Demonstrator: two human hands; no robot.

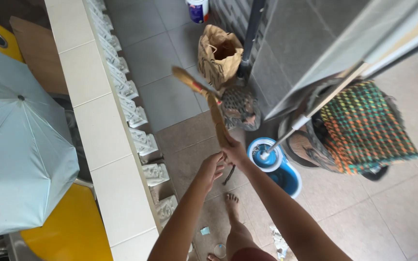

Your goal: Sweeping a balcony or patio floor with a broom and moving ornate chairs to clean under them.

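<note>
My right hand [235,152] is closed around the lower end of a tan straw broom [215,113]. The broom slants up and to the left, with a red band near a bend and its tip [181,73] over the grey floor tiles. Just left of it and slightly lower, my left hand [212,169] has loosely curled fingers and holds nothing. It is close to the broom's end, and I cannot tell whether it touches. My bare foot [231,200] stands on the tiles below the hands.
A white tiled parapet [100,140] with carved balusters runs along the left, with a pale blue umbrella [20,159] beyond it. Ahead are a brown paper bag [218,53], a blue spin-mop bucket [279,169] with its mop, and a colourful woven mat [364,128]. Litter scraps [279,241] lie on the floor.
</note>
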